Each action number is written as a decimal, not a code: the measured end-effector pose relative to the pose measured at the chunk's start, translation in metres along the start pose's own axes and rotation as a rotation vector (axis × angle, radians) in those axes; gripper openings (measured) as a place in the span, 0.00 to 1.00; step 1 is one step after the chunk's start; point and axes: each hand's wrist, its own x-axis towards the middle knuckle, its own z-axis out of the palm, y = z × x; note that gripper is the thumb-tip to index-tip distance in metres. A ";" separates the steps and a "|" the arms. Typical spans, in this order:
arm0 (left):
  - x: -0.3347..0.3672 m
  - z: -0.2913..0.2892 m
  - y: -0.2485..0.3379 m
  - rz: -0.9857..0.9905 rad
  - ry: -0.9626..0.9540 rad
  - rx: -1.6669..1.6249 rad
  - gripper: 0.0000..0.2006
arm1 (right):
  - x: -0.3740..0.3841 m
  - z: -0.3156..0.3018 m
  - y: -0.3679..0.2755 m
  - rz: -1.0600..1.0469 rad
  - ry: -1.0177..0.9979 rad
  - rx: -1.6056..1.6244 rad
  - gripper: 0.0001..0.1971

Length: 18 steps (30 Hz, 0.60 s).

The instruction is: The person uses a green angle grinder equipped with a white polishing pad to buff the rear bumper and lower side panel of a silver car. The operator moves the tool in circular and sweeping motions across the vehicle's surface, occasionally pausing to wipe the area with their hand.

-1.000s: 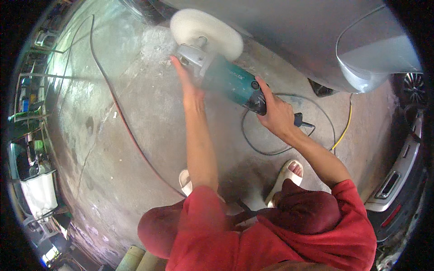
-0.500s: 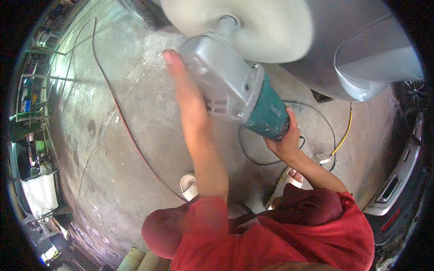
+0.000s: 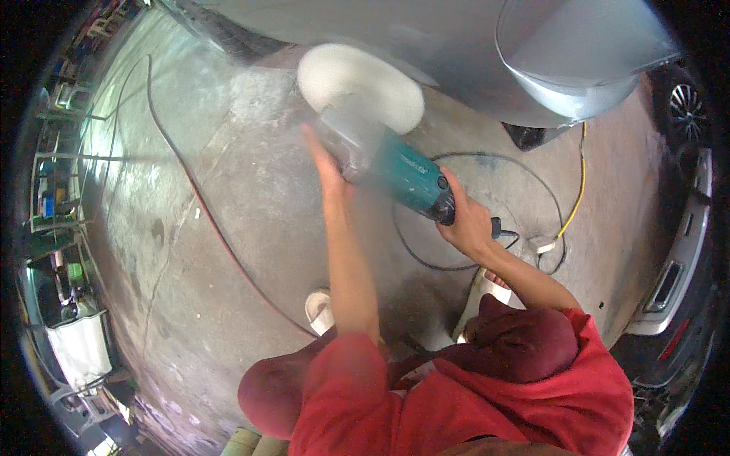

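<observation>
A power polisher with a green body [image 3: 411,171], a grey gear head and a wide white round pad [image 3: 361,83] is in both my hands, over the concrete floor. My left hand [image 3: 334,171] holds the gear head from its left side, one digit stretched up along it. My right hand [image 3: 465,222] is wrapped round the black rear end of the body. The pad faces away from me, tilted, next to the silver-grey vehicle body [image 3: 449,45]; whether they touch I cannot tell. Motion blurs the gear head.
A dark cord [image 3: 426,262] loops over the floor below the polisher to a white connector [image 3: 542,245] with a yellow cable [image 3: 583,178]. A reddish hose [image 3: 205,205] crosses the left floor. At the right lies a silver panel [image 3: 661,296]; a white bin-like object [image 3: 80,346] stands left.
The polisher appears smaller and lower in view, moved away from my head, with its pad more edge-on. More of the vehicle body shows. Both hands remain on the tool.
</observation>
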 end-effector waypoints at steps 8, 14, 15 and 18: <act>-0.054 0.044 0.006 0.099 0.198 0.112 0.44 | -0.041 0.002 0.035 -0.110 0.204 0.089 0.46; -0.102 0.093 0.046 0.185 0.073 0.145 0.46 | -0.040 0.000 0.034 -0.196 0.284 0.224 0.45; -0.098 0.092 0.047 0.156 0.031 0.106 0.45 | -0.038 -0.004 0.034 -0.165 0.234 0.199 0.44; -0.089 0.089 0.044 0.224 0.064 0.100 0.45 | -0.021 -0.010 0.036 -0.195 0.196 0.134 0.45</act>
